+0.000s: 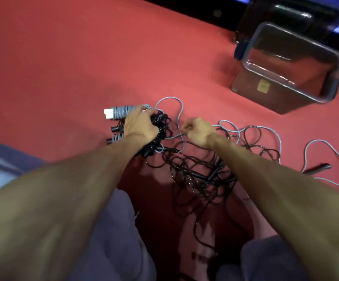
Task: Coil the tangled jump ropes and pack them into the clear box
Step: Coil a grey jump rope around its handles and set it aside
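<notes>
Head camera, looking down past two bare forearms.

The ground is a flat red surface (73, 57) with a matte, felt-like look. A black band edges its far side, with a strip of blue-violet beyond. The person's knees in grey trousers (112, 230) fill the bottom of the picture.

One clear plastic box (251, 84), rectangular with rounded corners and a dark rim, stands open at the upper right, well apart from the ropes. It has a small yellowish label (263, 86) on its near wall. One glossy black object (286, 15) sits just behind it, too blurred to identify.

The ropes come in two colours, both lying on the red surface in front of the knees. A thin, shiny black cord tangle (201, 177) sprawls in many loose loops in the centre. A thicker grey-blue cord (179, 112) loops through it and trails off to the right, past one black cylindrical handle (318, 168).

The left hand (139, 124) has its fingers curled over a coiled black bundle (158, 126), gripping it. Beside its knuckles lies one white-tipped handle (118, 112) tightly wound with grey-blue cord. Two short black handle ends (115, 128) poke out on the left.

The right hand (198, 130) is closed narrowly, fingertips pinching the grey-blue cord between the bundle and the tangle.
</notes>
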